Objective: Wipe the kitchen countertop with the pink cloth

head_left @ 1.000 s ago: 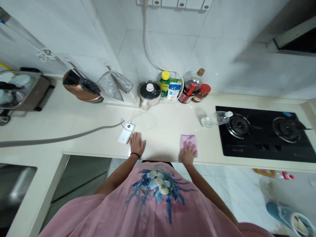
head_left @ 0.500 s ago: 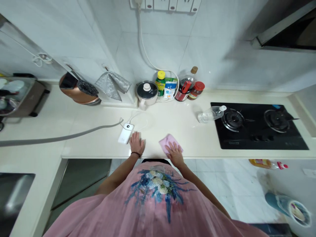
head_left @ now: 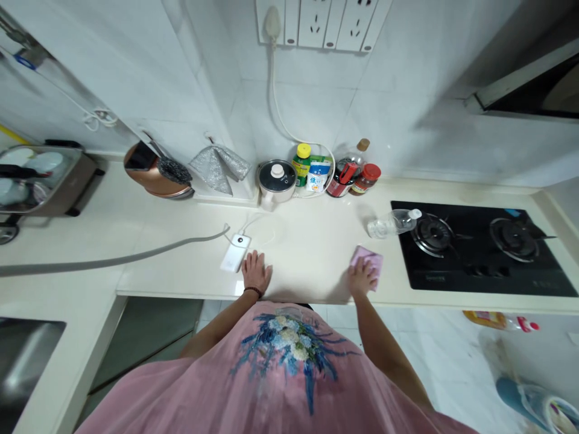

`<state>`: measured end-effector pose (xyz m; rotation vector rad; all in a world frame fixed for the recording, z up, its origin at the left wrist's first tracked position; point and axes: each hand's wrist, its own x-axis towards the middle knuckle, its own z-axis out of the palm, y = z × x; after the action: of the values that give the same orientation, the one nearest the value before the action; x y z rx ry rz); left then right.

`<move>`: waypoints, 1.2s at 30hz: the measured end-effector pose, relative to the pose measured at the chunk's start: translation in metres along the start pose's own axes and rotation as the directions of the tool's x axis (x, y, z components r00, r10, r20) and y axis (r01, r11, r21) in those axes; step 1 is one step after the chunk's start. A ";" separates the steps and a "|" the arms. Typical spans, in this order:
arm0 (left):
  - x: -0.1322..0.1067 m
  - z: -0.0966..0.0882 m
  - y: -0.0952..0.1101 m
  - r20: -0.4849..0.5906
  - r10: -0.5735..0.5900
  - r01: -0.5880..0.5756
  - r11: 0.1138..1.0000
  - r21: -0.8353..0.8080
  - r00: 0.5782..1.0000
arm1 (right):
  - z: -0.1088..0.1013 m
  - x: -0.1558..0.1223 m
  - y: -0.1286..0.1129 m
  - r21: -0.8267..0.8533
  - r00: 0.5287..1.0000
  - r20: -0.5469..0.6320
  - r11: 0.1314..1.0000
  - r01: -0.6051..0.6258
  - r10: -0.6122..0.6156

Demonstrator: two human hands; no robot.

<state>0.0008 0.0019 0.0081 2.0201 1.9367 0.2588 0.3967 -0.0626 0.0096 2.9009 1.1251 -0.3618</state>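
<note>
My right hand presses a folded pink cloth against the white countertop, with its fingers bent over it. Most of the cloth shows beyond and to the right of the fingers. Palm down near the counter's front edge, my left hand rests open with nothing in it. A white power bank with a cable lies just left of those fingers. Ahead of the cloth, a clear plastic bottle lies on its side, its white cap over the edge of the black gas hob.
Along the wall stand a small pot with a glass lid, a yellow-capped bottle and a red-lidded jar. A grey hose crosses the counter at left. Sockets with a plugged cord sit above.
My right hand has slid the pink cloth to the right along the counter, closer to the hob. My left hand stays in place by the power bank. The view has tilted up slightly.
</note>
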 end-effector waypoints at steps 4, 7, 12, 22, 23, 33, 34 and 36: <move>0.001 0.002 -0.001 0.001 0.002 -0.002 1.000 -0.006 1.000 | 0.012 -0.047 -0.105 -0.076 0.851 0.152 0.852 0.518 -0.503; 0.001 0.003 -0.002 0.002 0.002 -0.002 1.000 -0.011 1.000 | 0.022 -0.088 -0.152 0.014 0.588 0.234 0.608 0.794 -0.774; 0.001 0.005 -0.003 -0.005 0.008 -0.008 1.000 -0.010 1.000 | 0.024 -0.096 -0.141 0.082 0.441 0.226 0.468 0.880 -0.869; 0.002 0.001 -0.002 0.009 0.004 -0.004 1.000 -0.018 1.000 | -0.004 -0.007 0.045 -0.005 0.998 0.065 1.000 0.014 -0.014; 0.002 0.001 -0.002 0.012 0.006 -0.006 1.000 -0.017 1.000 | -0.006 -0.007 0.055 -0.006 0.997 0.040 0.998 -0.059 0.059; -0.001 -0.004 0.000 0.004 0.022 -0.022 0.998 -0.054 1.000 | 0.023 -0.088 -0.031 -0.107 0.966 0.091 0.962 0.253 -0.244; -0.001 -0.004 -0.001 0.005 0.024 -0.024 0.998 -0.059 1.000 | 0.027 -0.097 -0.040 -0.110 0.936 0.113 0.932 0.345 -0.333; -0.001 -0.004 -0.001 0.003 0.030 -0.030 0.998 -0.061 1.000 | 0.032 -0.109 -0.049 -0.108 0.871 0.147 0.868 0.485 -0.469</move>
<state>-0.0014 0.0012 0.0112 2.0101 1.8744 0.3166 0.2793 -0.1021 0.0061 2.4104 1.7632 -0.4250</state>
